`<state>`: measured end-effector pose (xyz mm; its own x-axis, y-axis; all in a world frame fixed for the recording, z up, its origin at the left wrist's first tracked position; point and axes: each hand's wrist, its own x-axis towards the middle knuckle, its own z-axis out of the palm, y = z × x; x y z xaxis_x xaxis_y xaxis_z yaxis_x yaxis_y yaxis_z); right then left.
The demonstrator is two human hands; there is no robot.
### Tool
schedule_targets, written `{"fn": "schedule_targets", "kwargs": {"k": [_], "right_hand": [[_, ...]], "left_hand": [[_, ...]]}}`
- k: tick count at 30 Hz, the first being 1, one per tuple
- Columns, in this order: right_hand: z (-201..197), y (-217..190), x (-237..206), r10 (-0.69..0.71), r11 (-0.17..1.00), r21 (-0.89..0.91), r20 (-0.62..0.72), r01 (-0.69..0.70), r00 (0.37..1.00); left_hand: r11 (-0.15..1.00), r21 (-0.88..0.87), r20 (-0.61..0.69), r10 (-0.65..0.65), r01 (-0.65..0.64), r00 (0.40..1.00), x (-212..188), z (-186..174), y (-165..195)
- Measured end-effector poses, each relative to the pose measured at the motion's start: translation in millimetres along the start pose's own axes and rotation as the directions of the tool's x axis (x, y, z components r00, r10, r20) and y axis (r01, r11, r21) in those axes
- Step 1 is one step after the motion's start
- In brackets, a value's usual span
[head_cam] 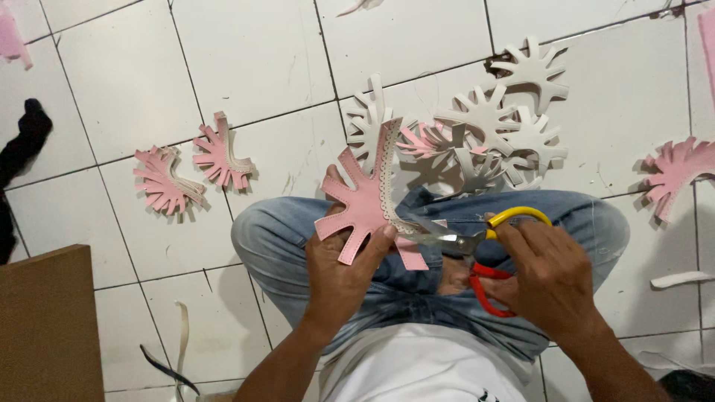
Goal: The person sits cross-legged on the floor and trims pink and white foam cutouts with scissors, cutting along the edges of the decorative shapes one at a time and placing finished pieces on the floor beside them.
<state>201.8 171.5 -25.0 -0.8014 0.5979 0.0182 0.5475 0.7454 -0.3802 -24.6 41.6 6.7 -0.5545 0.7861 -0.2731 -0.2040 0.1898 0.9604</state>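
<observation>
Left hand (339, 264) grips pink fringed cutout (363, 205) with lace edge, held over lap, long axis slanting up-right. Right hand (547, 275) closed in scissors (477, 249) handles, blades pointing left, meeting cutout's lower right edge. More pink and grey cutouts on tiled floor (246, 59).

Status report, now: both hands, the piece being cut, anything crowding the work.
Left hand grips pink pronged piece. Right hand works scissors, blades at the piece's lace edge. Grey cutouts piled on the floor beyond the knees, clear of the cut.

Pink pronged leather piece (363, 205) held upright, yellow-red scissors (477, 257) cutting its lace edge
</observation>
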Motion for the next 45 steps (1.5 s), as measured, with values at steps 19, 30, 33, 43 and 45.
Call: {"fn": "schedule_targets", "kwargs": {"k": [19,30,33,43,45], "right_hand": [[-2,13,2,-0.106,0.992,0.07,0.006,0.105,0.994],[16,17,-1,0.422,0.491,0.781,0.174,-0.385,0.89],[22,4,13,0.267,0.241,0.941,0.173,-0.24,0.948],[5,-33,45,0.074,0.085,0.97,0.221,-0.227,0.972],[1,-33,53,0.105,0.216,0.907,0.346,-0.361,0.932]], "left_hand": [[0.99,-0.093,0.127,-0.095,0.107,0.987,4,-12,8],[0.997,-0.048,0.102,-0.047,0.052,0.994,6,-15,-3],[0.993,0.001,0.124,-0.115,0.115,0.986,2,-15,-7],[0.62,0.528,0.437,0.388,-0.581,0.812,-3,-18,-5],[0.576,0.437,0.519,0.466,-0.691,0.717,2,-18,3]]}}
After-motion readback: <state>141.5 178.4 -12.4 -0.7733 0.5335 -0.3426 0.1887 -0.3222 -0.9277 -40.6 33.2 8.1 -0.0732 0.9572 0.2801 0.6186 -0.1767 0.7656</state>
